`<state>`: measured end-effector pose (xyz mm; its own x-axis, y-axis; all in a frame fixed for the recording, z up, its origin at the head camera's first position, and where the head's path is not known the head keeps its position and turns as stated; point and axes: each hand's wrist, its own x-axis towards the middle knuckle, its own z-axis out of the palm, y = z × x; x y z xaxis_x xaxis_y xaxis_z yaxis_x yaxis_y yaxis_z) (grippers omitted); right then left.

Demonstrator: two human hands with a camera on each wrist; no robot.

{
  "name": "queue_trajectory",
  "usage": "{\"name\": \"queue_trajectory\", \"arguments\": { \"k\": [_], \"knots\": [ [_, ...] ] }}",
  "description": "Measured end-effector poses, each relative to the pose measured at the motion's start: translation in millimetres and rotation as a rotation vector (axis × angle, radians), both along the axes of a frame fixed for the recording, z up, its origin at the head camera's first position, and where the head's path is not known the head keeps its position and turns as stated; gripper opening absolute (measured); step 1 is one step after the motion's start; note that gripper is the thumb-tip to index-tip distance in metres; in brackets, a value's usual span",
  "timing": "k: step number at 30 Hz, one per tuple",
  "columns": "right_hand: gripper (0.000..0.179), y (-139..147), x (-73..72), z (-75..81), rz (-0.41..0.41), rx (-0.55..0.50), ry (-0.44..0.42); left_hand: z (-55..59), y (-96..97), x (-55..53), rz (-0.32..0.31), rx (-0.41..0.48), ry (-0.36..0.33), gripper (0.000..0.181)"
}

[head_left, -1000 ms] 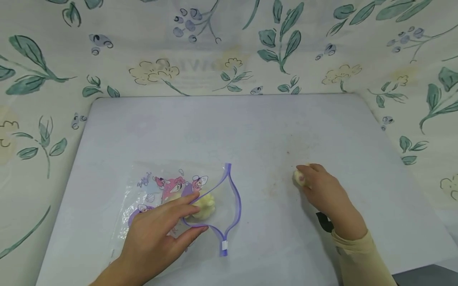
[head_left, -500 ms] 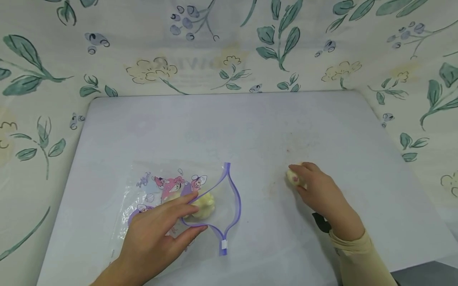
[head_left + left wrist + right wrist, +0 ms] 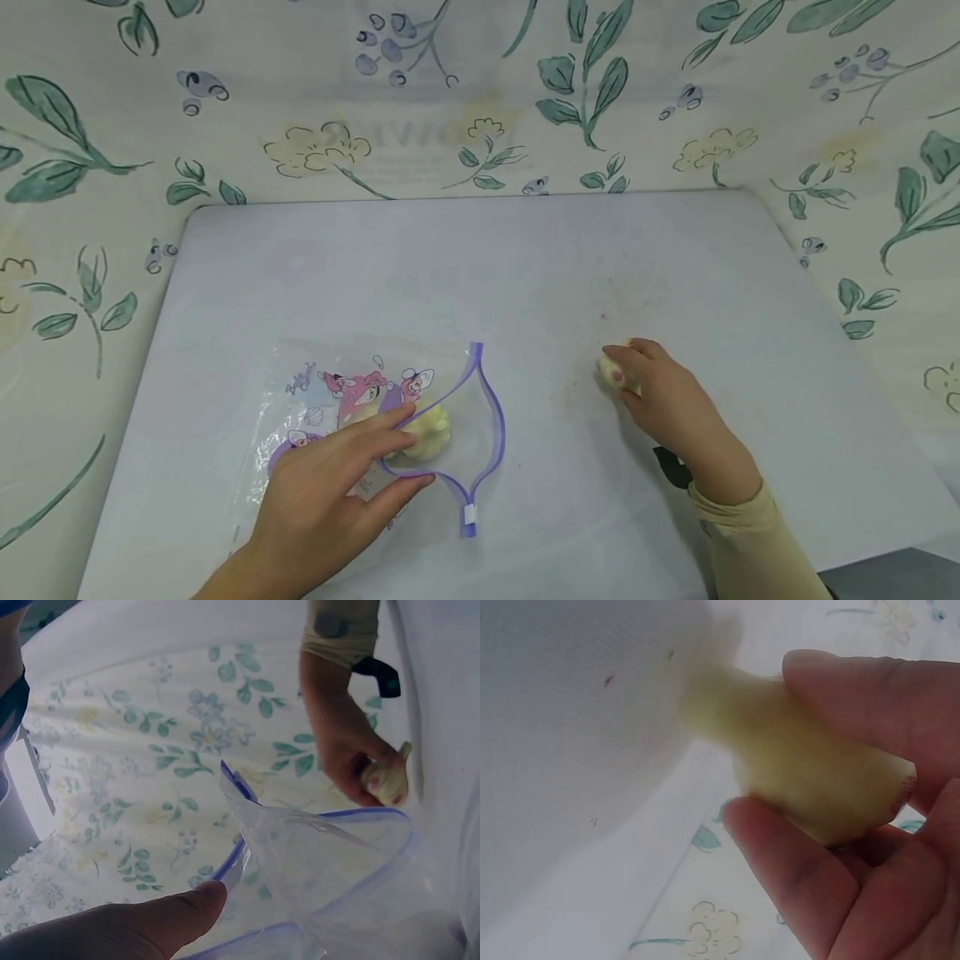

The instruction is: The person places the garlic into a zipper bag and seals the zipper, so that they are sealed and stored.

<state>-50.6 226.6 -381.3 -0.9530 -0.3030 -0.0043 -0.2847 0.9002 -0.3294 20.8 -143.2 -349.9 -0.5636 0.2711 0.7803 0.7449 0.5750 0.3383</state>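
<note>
My left hand [image 3: 322, 483] holds the top lip of a clear zip bag [image 3: 491, 417], thumb and fingers spread along its purple edge so the mouth gapes to the right. Printed pink and purple cartoon figures cover the bag. Just inside the mouth sits a pale yellow, bumpy piece [image 3: 427, 433], partly hidden by the fingers. To the right, my right hand [image 3: 682, 408] grips another pale yellow piece [image 3: 615, 371] low over the white board. The right wrist view shows this piece [image 3: 802, 757] pinched between thumb and fingers, with a narrow neck and a reddish mark at its wide end.
The white board [image 3: 450, 267] is bordered by floral cloth [image 3: 315, 100] at the back and sides. Small dark specks [image 3: 604, 317] dot the board beyond the right hand. A dark grey surface [image 3: 892, 575] shows at the lower right corner.
My right hand has shifted slightly left with the pale yellow piece, then nearly stopped. The left hand and the bag stay in place.
</note>
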Motion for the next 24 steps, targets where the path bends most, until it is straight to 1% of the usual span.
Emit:
{"name": "queue_trajectory", "arguments": {
  "k": [7, 15, 18, 24],
  "knots": [
    [0.058, -0.4, 0.7, -2.2, 0.018, -0.015, 0.024, 0.2, 1.1, -1.1, -0.001, 0.001, -0.002, 0.04],
    [0.058, -0.1, -1.2, -3.1, 0.076, -0.003, 0.052, -1.1, 2.9, -2.3, -0.018, 0.027, 0.025, 0.039],
    [0.058, -0.2, -1.9, -2.9, 0.083, -0.001, 0.055, -1.4, 3.0, -2.4, -0.019, 0.026, 0.021, 0.04],
    [0.057, -1.5, -1.4, -2.8, 0.076, 0.004, 0.035, -1.8, 3.9, -2.9, -0.021, 0.027, 0.017, 0.04]
  ]
}}
